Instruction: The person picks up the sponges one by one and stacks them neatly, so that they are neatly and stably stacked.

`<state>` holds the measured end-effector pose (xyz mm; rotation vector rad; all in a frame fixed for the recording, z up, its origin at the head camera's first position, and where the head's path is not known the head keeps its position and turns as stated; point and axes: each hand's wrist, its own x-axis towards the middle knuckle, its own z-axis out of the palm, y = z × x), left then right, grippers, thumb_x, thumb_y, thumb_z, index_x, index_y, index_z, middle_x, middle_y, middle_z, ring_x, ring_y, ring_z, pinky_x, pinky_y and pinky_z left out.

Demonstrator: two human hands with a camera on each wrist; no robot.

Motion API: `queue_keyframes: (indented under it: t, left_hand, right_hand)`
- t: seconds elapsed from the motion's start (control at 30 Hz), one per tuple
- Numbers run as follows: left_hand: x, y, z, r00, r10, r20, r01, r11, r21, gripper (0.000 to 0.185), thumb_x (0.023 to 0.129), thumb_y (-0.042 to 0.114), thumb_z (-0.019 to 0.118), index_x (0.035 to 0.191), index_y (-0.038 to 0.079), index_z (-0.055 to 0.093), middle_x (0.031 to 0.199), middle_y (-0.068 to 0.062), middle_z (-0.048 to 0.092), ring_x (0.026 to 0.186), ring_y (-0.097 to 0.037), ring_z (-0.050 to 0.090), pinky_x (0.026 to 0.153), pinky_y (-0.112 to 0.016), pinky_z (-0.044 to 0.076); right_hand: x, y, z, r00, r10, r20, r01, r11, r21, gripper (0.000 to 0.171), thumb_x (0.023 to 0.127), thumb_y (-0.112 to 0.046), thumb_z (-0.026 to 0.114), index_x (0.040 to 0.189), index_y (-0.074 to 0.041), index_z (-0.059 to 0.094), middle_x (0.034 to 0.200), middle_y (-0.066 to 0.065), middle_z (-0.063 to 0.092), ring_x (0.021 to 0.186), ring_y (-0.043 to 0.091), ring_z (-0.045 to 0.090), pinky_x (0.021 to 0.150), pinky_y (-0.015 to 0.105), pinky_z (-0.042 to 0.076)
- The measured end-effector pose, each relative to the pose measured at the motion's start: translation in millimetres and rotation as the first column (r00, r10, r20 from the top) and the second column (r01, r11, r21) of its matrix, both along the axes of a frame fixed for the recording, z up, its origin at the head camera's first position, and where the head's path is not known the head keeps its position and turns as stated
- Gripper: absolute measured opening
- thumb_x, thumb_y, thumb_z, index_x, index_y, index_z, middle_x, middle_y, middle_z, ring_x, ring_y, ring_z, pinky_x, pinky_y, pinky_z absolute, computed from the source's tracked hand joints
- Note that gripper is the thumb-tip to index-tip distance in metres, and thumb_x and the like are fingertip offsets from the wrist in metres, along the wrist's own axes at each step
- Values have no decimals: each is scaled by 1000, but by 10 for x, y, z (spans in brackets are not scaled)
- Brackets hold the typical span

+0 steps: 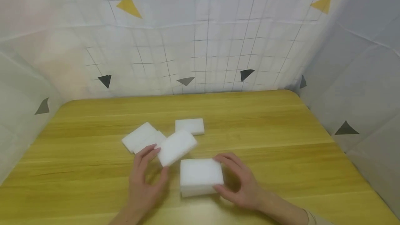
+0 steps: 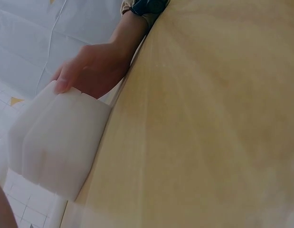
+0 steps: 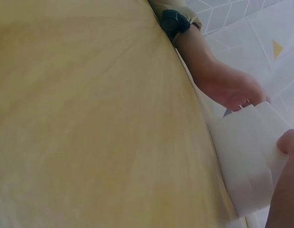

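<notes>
Left hand point(image 1: 144, 180) pinching a white rectangular foam sponge block point(image 1: 176, 147) between thumb and fingers, lifted and tilted above the yellow wooden table point(image 1: 281, 134). Right hand point(image 1: 239, 180) curled around a stack of white foam sponge blocks point(image 1: 201, 177), just right of the pinched block. Beyond the left grip, two overlapping white foam blocks point(image 1: 142, 137) and one single white foam block point(image 1: 189, 126).

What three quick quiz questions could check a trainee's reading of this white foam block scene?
1. True or false: the left hand holds a tilted foam block.
2. What does the right hand grip? A) stacked blocks B) a cup C) nothing
3. Where does the far single block lie?

Key:
1. True.
2. A, the stacked blocks.
3. Flat on the wooden table, beyond the hands.
</notes>
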<state>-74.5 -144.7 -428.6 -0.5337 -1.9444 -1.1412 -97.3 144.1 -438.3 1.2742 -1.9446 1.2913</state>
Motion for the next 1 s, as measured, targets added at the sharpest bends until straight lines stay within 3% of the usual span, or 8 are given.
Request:
queue_keyframes:
  t: [0.17,0.3,0.43,0.73,1.0]
  left_hand:
    - [17,29,74,989,-137,-49,141,988,66,44,79,-2,72,118,-16,58,124,-32,58,124,-23,56,107,-21,46]
    - [37,64,126,958,-275,-82,284,951,127,42,78,-11,70,115,-23,53,126,-34,56,128,-26,55,109,-27,46]
    - [34,86,126,930,-348,-119,364,920,149,43,78,-13,69,115,-26,51,129,-33,56,131,-26,54,111,-29,45]
    - [23,170,139,888,-419,-189,443,889,113,41,84,-5,72,115,-25,53,128,-33,59,129,-30,56,111,-29,45]
    - [24,216,126,874,-447,-192,468,880,78,42,84,-4,71,114,-26,53,129,-30,60,126,-32,58,110,-30,46]
  right_hand:
    - [-6,8,-14,999,-19,40,18,1000,11,62,85,-24,80,131,9,55,125,20,58,118,25,57,112,24,42]
    - [-13,10,-26,998,-27,53,26,1000,15,63,83,-24,80,132,8,55,126,18,58,118,25,57,112,24,41]
    - [-16,11,-31,998,-31,59,30,999,19,64,83,-24,81,132,8,54,127,19,58,119,25,57,112,24,41]
    - [3,33,-14,992,-58,116,52,997,53,69,81,-22,82,138,2,52,132,13,59,120,22,58,111,26,42]
    - [6,38,-1,988,-54,143,47,998,47,71,79,-19,84,139,0,51,132,12,59,118,21,58,110,26,43]
